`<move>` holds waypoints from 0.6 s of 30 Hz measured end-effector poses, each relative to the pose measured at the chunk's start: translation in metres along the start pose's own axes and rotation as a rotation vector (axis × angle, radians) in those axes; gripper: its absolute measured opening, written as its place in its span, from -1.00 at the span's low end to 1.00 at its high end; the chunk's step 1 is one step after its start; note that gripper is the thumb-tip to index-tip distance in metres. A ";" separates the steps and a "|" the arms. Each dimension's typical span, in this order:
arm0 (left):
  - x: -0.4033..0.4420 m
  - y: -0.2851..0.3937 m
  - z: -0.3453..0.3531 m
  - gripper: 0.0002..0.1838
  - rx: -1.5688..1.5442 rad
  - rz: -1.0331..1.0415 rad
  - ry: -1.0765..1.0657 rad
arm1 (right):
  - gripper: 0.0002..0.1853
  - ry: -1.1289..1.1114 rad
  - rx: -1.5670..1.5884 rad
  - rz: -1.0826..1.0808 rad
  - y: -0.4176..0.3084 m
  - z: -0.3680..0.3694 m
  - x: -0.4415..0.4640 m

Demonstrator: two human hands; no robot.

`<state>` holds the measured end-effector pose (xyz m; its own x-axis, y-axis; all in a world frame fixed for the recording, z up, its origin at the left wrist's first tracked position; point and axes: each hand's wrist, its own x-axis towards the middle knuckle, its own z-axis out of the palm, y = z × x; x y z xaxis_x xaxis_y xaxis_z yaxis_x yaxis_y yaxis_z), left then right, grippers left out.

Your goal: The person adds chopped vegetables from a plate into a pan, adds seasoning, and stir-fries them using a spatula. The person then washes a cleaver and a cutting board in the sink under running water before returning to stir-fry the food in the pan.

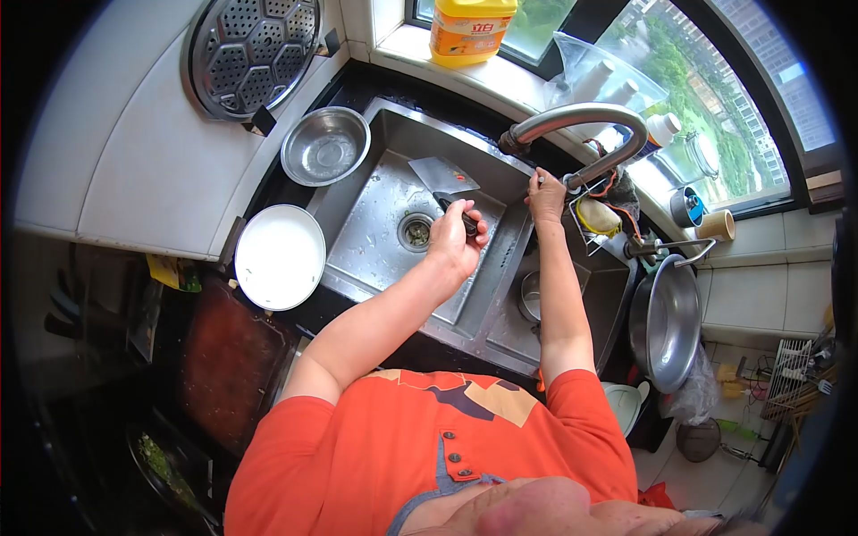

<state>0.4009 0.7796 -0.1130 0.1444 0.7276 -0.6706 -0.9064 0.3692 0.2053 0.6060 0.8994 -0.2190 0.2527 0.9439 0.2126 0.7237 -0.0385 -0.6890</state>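
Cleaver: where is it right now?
Head view: the cleaver is in the left hand, its blade over the larger, left sink basin, just beyond the drain.

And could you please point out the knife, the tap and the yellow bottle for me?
Knife [443, 175]: head view, on the flat of its blade.
Tap [601, 113]: head view, on its curved spout.
Yellow bottle [471, 32]: head view, on its label.

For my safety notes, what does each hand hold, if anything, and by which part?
Left hand: the knife, by its handle. Right hand: beside the tap; its hold cannot be told.
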 end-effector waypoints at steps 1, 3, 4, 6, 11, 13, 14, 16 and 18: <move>0.002 0.000 0.000 -0.89 0.000 -0.001 -0.001 | -0.78 0.001 -0.001 0.000 0.003 0.001 0.001; 0.006 0.000 0.001 -0.89 -0.004 -0.007 0.008 | -0.76 -0.020 -0.011 -0.043 0.007 0.002 0.002; 0.007 0.000 0.001 -0.89 -0.006 -0.005 0.007 | -0.76 -0.021 -0.011 -0.046 0.008 0.003 0.002; 0.011 0.000 0.001 -0.88 0.001 0.011 0.028 | -0.75 -0.002 0.001 -0.036 0.008 0.004 0.002; 0.025 0.003 -0.011 -0.87 -0.012 0.013 -0.012 | -0.77 -0.025 -0.008 -0.005 -0.004 -0.002 0.000; 0.024 0.005 -0.017 -0.86 -0.007 0.011 -0.035 | -0.77 -0.025 -0.015 0.020 -0.007 -0.004 -0.001; 0.022 0.005 -0.022 -0.85 0.022 0.000 -0.029 | -0.77 -0.022 -0.010 0.013 -0.008 -0.005 -0.002; 0.014 0.007 -0.032 -0.85 0.055 -0.008 -0.019 | -0.77 -0.020 -0.001 0.010 -0.006 -0.004 -0.001; 0.001 0.012 -0.046 -0.84 0.273 -0.031 -0.008 | -0.77 -0.026 -0.020 -0.010 -0.004 -0.003 -0.001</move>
<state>0.3716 0.7586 -0.1440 0.1743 0.7174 -0.6745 -0.7609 0.5329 0.3703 0.6049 0.8979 -0.2142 0.2294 0.9523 0.2012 0.7388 -0.0358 -0.6730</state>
